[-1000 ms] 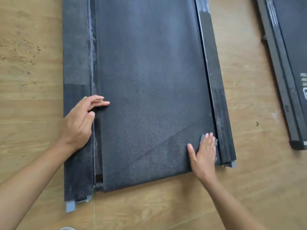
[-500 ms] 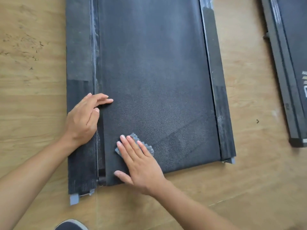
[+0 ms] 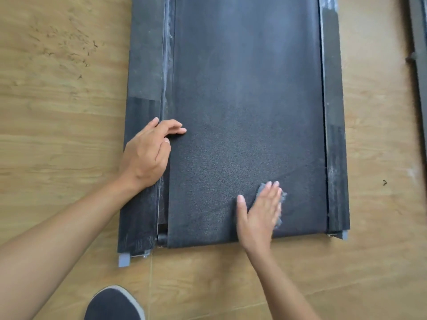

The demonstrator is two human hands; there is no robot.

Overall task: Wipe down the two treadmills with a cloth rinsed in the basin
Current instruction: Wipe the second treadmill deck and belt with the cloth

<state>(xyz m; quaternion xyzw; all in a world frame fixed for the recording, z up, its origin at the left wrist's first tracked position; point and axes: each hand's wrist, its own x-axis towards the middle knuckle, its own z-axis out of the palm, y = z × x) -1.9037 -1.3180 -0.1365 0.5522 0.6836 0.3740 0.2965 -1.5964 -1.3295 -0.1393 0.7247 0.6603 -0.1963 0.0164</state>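
View: looking straight down from head height at a wooden floor
Treadmill: a dark, flat treadmill lies on the floor, its rough black belt running up the middle between two side rails
Cloth: a small grey cloth lies on the belt near its lower right corner, mostly hidden under the right hand, with only its fuzzy edge showing past the fingers
Right hand: the right hand lies flat on the cloth, palm down, fingers straight and pressed together, thumb spread out to the side
Left hand: the left hand rests on the left side rail, fingers loosely bent, forefinger reaching onto the belt's left edge; it holds nothing
Second treadmill: a sliver of another dark treadmill shows at the far right edge, well apart from the first
Shoe: the toe of a dark shoe shows at the bottom
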